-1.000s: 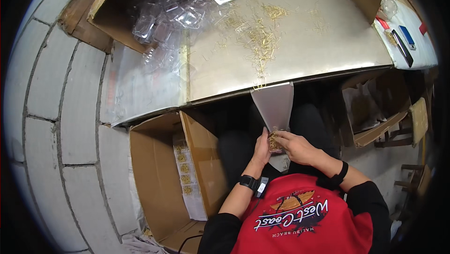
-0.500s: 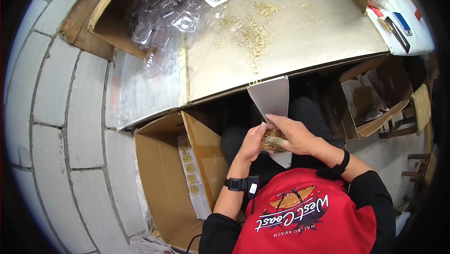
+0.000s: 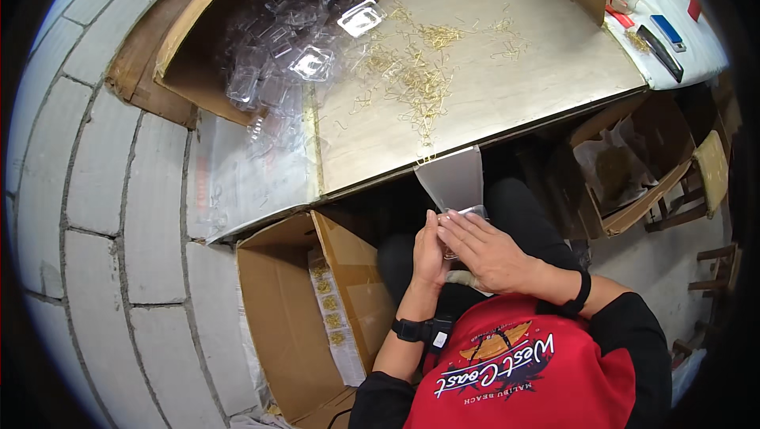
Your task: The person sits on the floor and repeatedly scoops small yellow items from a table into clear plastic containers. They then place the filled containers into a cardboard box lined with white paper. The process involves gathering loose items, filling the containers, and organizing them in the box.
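Observation:
A small clear plastic box sits between my hands in front of my lap, mostly hidden by them. My left hand holds it from the left side, thumb pointing up. Across its top lies my right hand, fingers together and pressing down on it. Just beyond my fingertips, a grey chute slopes down from the table edge. Small golden hook-like wire pieces lie scattered on the tabletop and trail to the chute's upper end.
Many clear plastic boxes spill from a tipped carton at far left. Below, another carton holds a row of filled boxes. An open carton stands at right, near a stool. A black-handled tool lies far right.
My right hand has moved from beside the open, hook-filled box to lie flat over it, hiding its contents. My left hand has stayed on the box; the whole view has shifted slightly.

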Demonstrator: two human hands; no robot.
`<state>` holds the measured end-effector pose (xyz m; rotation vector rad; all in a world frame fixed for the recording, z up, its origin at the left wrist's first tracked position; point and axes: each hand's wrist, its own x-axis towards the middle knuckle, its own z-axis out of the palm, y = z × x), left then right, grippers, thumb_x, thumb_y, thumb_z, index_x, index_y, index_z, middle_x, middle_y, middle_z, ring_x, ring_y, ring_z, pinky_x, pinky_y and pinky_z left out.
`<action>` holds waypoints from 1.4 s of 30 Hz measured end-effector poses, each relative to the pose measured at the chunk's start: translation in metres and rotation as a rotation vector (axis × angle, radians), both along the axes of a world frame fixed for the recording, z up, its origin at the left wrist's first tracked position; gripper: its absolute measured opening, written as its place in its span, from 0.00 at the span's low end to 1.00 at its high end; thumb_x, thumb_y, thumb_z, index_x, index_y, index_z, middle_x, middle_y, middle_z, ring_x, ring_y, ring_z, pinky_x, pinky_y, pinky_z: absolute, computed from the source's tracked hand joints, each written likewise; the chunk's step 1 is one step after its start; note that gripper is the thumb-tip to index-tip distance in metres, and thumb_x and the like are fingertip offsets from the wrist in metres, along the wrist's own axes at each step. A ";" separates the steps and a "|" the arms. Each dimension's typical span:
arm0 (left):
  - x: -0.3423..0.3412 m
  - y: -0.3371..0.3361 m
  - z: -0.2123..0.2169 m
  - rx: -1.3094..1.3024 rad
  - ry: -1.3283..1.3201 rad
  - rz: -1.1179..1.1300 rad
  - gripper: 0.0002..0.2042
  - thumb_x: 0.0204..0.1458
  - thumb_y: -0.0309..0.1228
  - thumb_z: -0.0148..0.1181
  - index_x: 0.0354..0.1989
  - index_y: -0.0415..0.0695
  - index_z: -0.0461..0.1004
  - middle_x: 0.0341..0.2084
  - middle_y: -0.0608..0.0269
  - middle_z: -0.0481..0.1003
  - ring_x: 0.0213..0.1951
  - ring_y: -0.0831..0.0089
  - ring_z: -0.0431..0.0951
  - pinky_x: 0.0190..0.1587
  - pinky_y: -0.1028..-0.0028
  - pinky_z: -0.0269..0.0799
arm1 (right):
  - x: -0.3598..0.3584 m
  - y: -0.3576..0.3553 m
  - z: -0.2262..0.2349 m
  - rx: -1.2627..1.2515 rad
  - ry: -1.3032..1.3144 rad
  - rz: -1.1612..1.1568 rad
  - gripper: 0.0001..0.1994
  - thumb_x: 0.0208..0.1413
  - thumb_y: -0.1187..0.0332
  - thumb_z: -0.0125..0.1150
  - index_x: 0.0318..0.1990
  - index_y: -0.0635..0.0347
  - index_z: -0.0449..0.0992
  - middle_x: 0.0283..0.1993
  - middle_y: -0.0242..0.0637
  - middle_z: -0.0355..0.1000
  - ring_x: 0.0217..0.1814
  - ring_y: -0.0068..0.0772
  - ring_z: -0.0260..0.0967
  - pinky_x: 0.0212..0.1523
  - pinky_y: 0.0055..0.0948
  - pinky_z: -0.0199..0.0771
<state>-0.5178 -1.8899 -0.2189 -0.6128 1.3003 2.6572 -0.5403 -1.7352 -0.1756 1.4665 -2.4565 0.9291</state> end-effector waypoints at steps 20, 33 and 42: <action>0.006 0.006 -0.005 0.075 0.029 -0.230 0.16 0.55 0.30 0.44 0.49 0.33 0.67 0.36 0.54 0.75 0.30 0.68 0.79 0.21 0.72 0.79 | -0.033 0.005 -0.030 -0.388 -0.819 -0.142 0.09 0.51 0.74 0.60 0.40 0.64 0.77 0.38 0.42 0.77 0.42 0.34 0.74 0.45 0.28 0.72; 0.006 0.004 0.004 0.132 0.069 -0.192 0.16 0.55 0.31 0.41 0.46 0.34 0.67 0.35 0.53 0.75 0.31 0.65 0.79 0.22 0.69 0.79 | -0.031 0.013 -0.019 -0.391 -0.556 -0.258 0.10 0.48 0.74 0.62 0.39 0.64 0.76 0.36 0.46 0.75 0.38 0.45 0.74 0.40 0.32 0.74; 0.012 0.004 -0.003 -0.010 0.020 -0.223 0.27 0.63 0.48 0.34 0.44 0.33 0.69 0.33 0.54 0.75 0.27 0.70 0.79 0.18 0.75 0.76 | -0.025 0.003 -0.029 -0.485 -0.714 -0.196 0.06 0.48 0.77 0.59 0.35 0.64 0.77 0.35 0.41 0.75 0.38 0.40 0.74 0.40 0.31 0.73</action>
